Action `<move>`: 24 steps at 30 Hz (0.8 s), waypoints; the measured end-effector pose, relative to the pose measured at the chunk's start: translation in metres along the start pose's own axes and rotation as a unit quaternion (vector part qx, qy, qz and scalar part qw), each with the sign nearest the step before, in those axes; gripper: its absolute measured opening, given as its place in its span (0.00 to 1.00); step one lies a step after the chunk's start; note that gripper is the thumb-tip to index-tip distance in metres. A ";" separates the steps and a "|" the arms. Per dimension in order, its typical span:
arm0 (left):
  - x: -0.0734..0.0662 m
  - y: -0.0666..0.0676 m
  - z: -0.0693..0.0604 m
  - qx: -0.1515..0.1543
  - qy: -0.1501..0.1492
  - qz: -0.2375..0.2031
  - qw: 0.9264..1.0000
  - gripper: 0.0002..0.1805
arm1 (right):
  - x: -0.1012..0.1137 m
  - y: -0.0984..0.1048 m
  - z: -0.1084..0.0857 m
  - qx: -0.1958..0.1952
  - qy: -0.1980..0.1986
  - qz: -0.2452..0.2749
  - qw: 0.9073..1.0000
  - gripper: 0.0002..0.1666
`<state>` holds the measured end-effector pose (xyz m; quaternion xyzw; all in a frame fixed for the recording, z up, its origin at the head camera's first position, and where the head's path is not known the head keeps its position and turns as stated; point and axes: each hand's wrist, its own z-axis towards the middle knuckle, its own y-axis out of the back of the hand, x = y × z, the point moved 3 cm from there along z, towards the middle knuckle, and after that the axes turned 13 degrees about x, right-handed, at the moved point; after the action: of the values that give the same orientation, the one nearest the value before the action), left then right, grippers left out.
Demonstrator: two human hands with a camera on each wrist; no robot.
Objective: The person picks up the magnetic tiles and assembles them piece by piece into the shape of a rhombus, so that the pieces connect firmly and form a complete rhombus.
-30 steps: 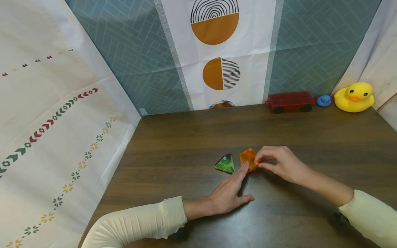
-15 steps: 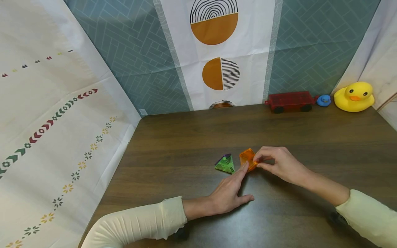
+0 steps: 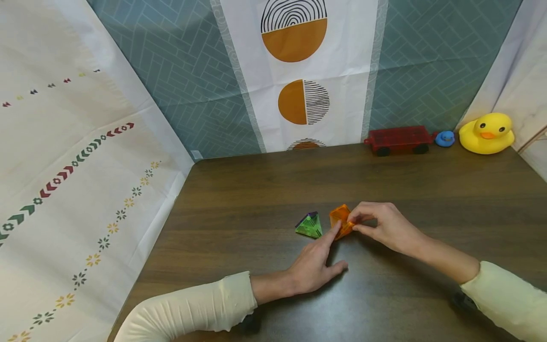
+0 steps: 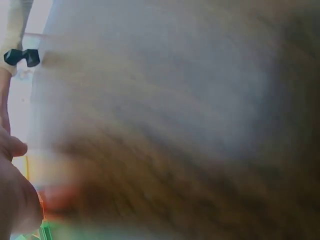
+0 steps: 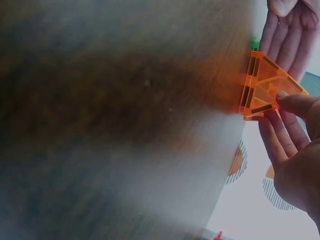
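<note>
Translucent orange magnetic tiles [image 3: 337,213] stand near the middle of the wooden table, some of them tilted up. My right hand [image 3: 388,225] pinches an orange triangular tile [image 5: 267,90] between thumb and fingers, plain to see in the right wrist view. From the left, my left hand [image 3: 309,268] reaches in with its index fingertip against the orange tiles and its thumb spread. A small green tile piece [image 3: 309,228] with a purple upper edge sits just left of the orange one. In the left wrist view, the hand hides most of the tiles.
At the table's back right stand a red toy wagon [image 3: 399,139], a small blue duck [image 3: 445,138] and a large yellow duck [image 3: 487,134]. Patterned cloth [image 3: 196,80] hangs behind the table, and a white cloth [image 3: 94,190] lines its left side.
My right hand has shifted slightly to the left with the orange tile. The left index fingertip has risen a little on the orange tiles, and the left thumb has moved slightly up.
</note>
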<state>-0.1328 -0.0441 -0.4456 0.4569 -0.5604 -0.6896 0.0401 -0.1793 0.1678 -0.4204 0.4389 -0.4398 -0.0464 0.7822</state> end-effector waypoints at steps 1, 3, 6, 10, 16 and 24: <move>-0.001 0.001 0.000 -0.006 -0.001 -0.003 1.000 0.51 | 0.000 0.000 0.000 -0.002 0.000 -0.001 1.000 0.21; -0.002 0.002 0.001 -0.022 -0.004 -0.008 1.000 0.49 | -0.001 -0.001 0.000 -0.007 0.001 -0.006 1.000 0.22; -0.003 0.004 0.004 -0.053 -0.015 -0.017 0.998 0.47 | -0.001 -0.001 0.000 -0.013 0.006 -0.008 1.000 0.22; -0.005 0.007 0.011 -0.097 -0.037 -0.046 0.994 0.41 | -0.002 -0.002 0.000 -0.017 0.011 -0.003 1.000 0.22; -0.008 0.008 0.024 -0.130 -0.035 -0.126 0.983 0.29 | -0.003 -0.003 0.000 -0.024 0.012 0.007 1.000 0.23; -0.012 0.010 0.030 -0.132 0.019 -0.157 0.979 0.23 | -0.003 -0.002 0.001 -0.022 0.000 0.000 1.000 0.22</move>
<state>-0.1508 -0.0186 -0.4324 0.5426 -0.3852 -0.7465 0.0019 -0.1816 0.1672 -0.4242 0.4217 -0.4386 -0.0557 0.7917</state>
